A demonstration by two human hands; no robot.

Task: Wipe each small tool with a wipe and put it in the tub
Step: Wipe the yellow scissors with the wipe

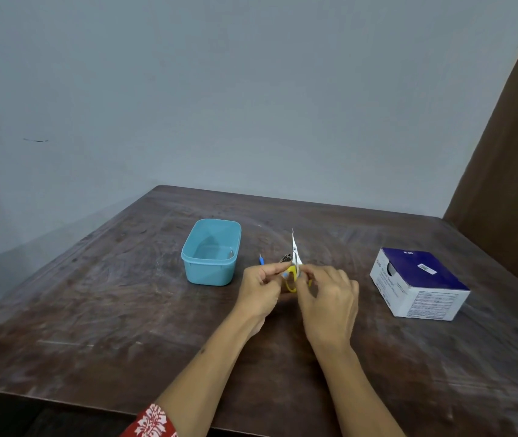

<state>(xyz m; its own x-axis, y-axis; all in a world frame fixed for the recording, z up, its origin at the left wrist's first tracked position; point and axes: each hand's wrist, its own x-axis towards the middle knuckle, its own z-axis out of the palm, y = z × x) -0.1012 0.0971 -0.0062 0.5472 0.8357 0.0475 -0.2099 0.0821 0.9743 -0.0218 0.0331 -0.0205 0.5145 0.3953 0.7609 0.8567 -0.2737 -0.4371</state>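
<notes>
Both hands' curled fingers (270, 270) pinch yellow-handled scissors (294, 266), apparently through a wipe

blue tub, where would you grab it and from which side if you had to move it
Judging by its pose, take the blue tub by the rim of its long sides, coming straight down from above. It stands upright and open with a flared lip all round, which gives fingers a ledge. The left hand is nearer, but both it and the right hand are holding the yellow-handled scissors.
</notes>
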